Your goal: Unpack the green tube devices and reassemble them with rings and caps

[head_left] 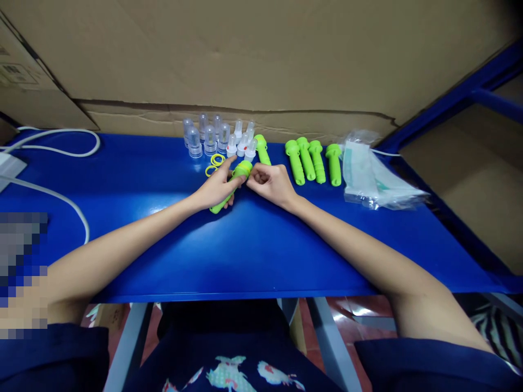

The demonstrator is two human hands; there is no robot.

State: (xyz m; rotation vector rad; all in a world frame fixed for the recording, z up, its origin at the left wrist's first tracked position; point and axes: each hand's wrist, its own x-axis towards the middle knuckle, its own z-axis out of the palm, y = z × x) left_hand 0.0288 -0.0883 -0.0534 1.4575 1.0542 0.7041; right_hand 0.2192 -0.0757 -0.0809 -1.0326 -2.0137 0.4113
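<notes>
My left hand (218, 189) is wrapped round a lime-green flashlight body (220, 206), its wider head tilted up and to the right. A yellow band shows around that head. Against the head, my right hand (267, 182) is curled with thumb and fingertips together; whatever they pinch is hidden. Just behind my left hand lie a few yellow rings (218, 159). Another green flashlight body (262, 149) rests behind my right hand. Beyond the rings stand several clear plastic domed covers (195, 144) and several smaller white-based clear pieces (243, 144).
Several more green flashlight bodies (294, 162) lie to the right, beside clear plastic bags (368, 174). A white cable (61, 132) loops over the blue table (212, 261) at left. Cardboard (229, 54) walls off the back, and a blue metal frame (457, 98) rises at right.
</notes>
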